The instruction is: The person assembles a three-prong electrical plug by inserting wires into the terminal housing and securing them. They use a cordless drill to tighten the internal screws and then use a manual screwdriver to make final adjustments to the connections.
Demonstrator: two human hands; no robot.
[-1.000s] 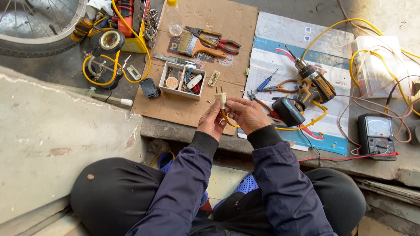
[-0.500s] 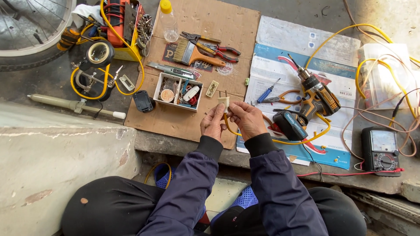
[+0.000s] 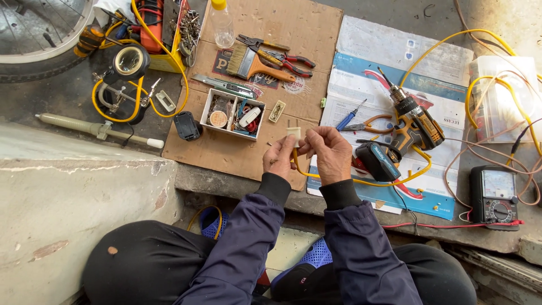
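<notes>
Both hands, left hand (image 3: pixel 280 158) and right hand (image 3: pixel 330 151), keep pinching the small white plug (image 3: pixel 293 134) on its yellow cord (image 3: pixel 361 182), now raised slightly farther over the cardboard (image 3: pixel 226 152).

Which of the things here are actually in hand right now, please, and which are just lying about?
In hand:
- white two-pin plug, pinched between left hand and right hand
- yellow cable running from it

Lying about:
- cordless drill
- multimeter
- paintbrush
- parts box
- pliers

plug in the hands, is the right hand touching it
Touching: the head view shows the right hand pinching the small white plug with its fingertips, with the left hand alongside.
</notes>
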